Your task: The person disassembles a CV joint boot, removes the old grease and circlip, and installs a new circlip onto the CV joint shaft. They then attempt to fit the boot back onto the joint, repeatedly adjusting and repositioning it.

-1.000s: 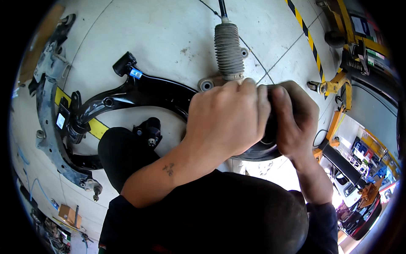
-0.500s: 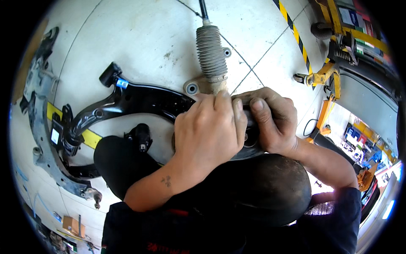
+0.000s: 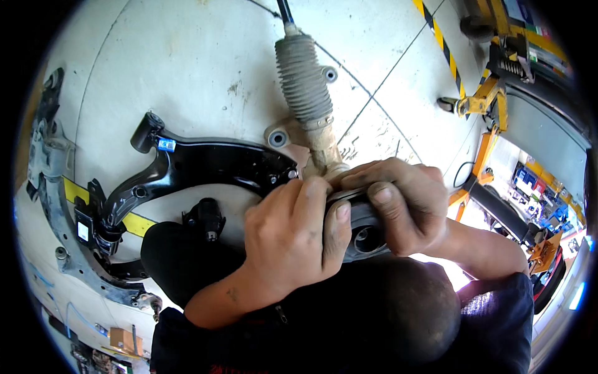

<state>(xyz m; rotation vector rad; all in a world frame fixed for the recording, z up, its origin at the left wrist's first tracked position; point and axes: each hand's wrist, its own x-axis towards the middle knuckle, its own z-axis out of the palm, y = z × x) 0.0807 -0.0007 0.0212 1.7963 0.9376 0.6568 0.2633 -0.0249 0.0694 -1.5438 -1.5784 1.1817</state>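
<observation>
Between my two hands is a dark round part with a central hole (image 3: 356, 218), perhaps of rubber and metal. My left hand (image 3: 286, 234) grips its left rim, with the thumb on the near face. On the opposite side my right hand (image 3: 411, 202) is closed on the upper right rim, its thumb pressed on top and the fingers curled over the far edge. Just beyond my fingers lies a dirty steering rack with a ribbed rubber boot (image 3: 304, 81). A glossy black control arm (image 3: 212, 163) rests on the floor left of my hands.
A grey metal subframe (image 3: 53, 209) curves along the far left. A small black part (image 3: 205, 217) sits beside my knee. At the right stand a yellow wheeled frame (image 3: 479, 100) and an orange stand (image 3: 483, 159). A cardboard box (image 3: 124, 341) is at lower left.
My hands have come slightly nearer with the round part, and more of its face and hole shows between them. The view has shifted a little.
</observation>
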